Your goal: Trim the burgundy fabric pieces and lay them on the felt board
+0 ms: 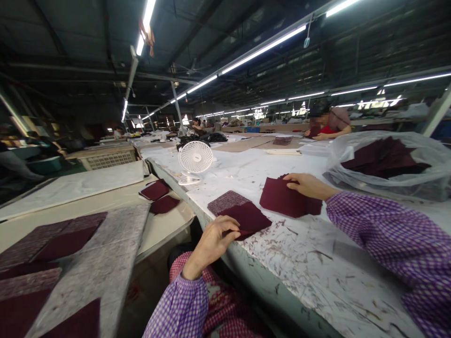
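My left hand (215, 239) pinches the near edge of a maroon fabric piece (252, 218) that lies at the table's front edge. Part of a speckled grey-maroon piece (227, 202) shows beyond it. To the right, my right hand (306, 184) rests on a stack of maroon fabric pieces (283, 197), its thumb and fingers closed at the top edge. Whether it grips one piece or several I cannot tell.
A small white fan (195, 157) stands on the white table (303, 253). At right is a clear plastic bag (380, 188) of maroon pieces. On the left, a lower board (116, 234) carries more cut pieces. A co-worker (336, 122) sits across the table.
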Motion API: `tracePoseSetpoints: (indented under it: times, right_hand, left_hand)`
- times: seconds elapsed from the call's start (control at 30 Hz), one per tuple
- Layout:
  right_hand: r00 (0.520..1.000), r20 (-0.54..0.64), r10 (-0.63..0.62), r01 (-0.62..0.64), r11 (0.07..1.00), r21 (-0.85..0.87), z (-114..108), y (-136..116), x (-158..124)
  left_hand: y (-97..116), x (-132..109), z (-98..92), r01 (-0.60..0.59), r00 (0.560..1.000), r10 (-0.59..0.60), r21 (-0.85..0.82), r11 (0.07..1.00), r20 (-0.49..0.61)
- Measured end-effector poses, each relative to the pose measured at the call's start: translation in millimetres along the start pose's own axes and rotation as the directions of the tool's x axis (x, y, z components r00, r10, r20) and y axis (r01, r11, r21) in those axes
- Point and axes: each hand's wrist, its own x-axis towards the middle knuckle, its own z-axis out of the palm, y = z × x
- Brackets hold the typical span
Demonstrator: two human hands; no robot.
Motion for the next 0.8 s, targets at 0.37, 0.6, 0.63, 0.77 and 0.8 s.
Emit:
tracePoseSetpoints:
  times: [0.37, 0.6, 0.63, 0.77, 0.8]
  right_hand:
    - [0.767, -0.256, -0.589, 0.632, 0.762, 0.139, 19.0, -108.9, -31.6]
    - [0.731, -0.233, -0.641, 0.643, 0.762, -0.081, 40.9, -109.5, -45.6]
    - [0.735, -0.212, -0.644, 0.645, 0.761, -0.077, 41.1, -107.8, -45.9]
    - [0.801, -0.074, -0.594, 0.594, 0.804, -0.020, 41.3, -107.4, -44.4]
    - [0.815, -0.047, -0.578, 0.578, 0.816, -0.010, 42.1, -108.4, -43.6]
  left_hand:
    - [-9.8, 7.4, 16.7, 0.250, 0.893, -0.276, -0.116, 0.961, -0.355]
    - [-10.5, 11.7, 21.0, 0.289, 0.834, -0.311, -0.120, 0.950, -0.455]
    - [-10.0, 12.2, 21.0, 0.306, 0.818, -0.329, -0.128, 0.943, -0.472]
    - [-5.3, 13.2, 20.2, 0.322, 0.823, -0.339, -0.119, 0.939, -0.455]
    - [-2.9, 13.8, 20.1, 0.317, 0.841, -0.325, -0.092, 0.944, -0.434]
